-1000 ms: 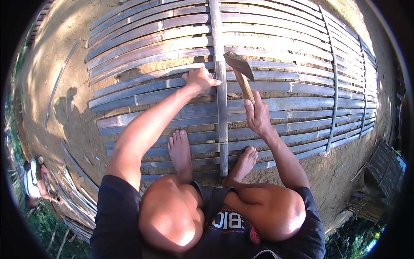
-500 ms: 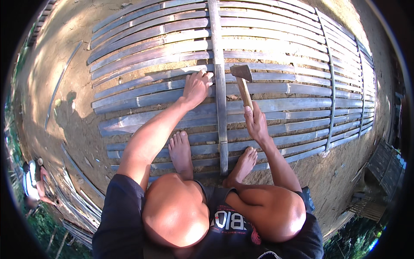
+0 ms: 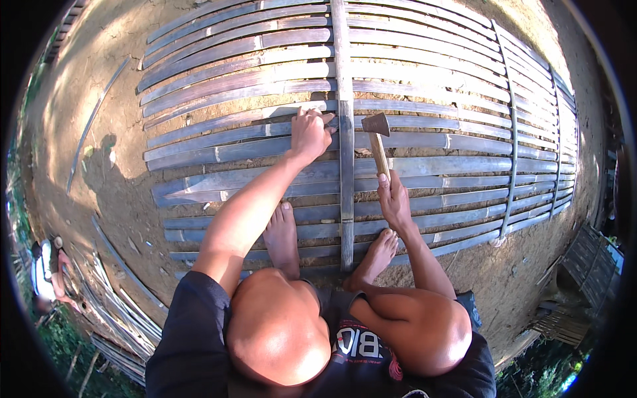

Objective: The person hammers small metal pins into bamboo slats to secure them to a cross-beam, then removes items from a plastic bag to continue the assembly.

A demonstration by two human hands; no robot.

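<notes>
Wooden-handled, dark metal-headed hatchet [image 3: 378, 146] hangs lower than a second ago, nearer the flat grey bamboo slats [image 3: 431, 140].
Right hand [image 3: 395, 201] clamps it beside the long grey bamboo crosspiece [image 3: 346, 166]; left hand [image 3: 310, 136] has curled fingers, contents indeterminable.

The site is outdoors, in daylight. The floor is bare tan earth [image 3: 474, 272], uneven, with small pale debris at right. Direct sun strikes the upper area; the upper-left ground shows mixed bright and shaded patches. 1 dark shadow [image 3: 106, 169] lies on the left ground. At the lower left, 1 pile of long, thin poles [image 3: 119, 315] rests near green foliage [image 3: 56, 351]. At the right edge stands 1 dark panel [image 3: 592, 257], tilted in view; 1 slatted rack [image 3: 561, 326] is located just below. Further foliage [image 3: 537, 378] occupies the lower-right edge, with bright light showing through. Details along the far-right edge are too dark to identify.
</notes>
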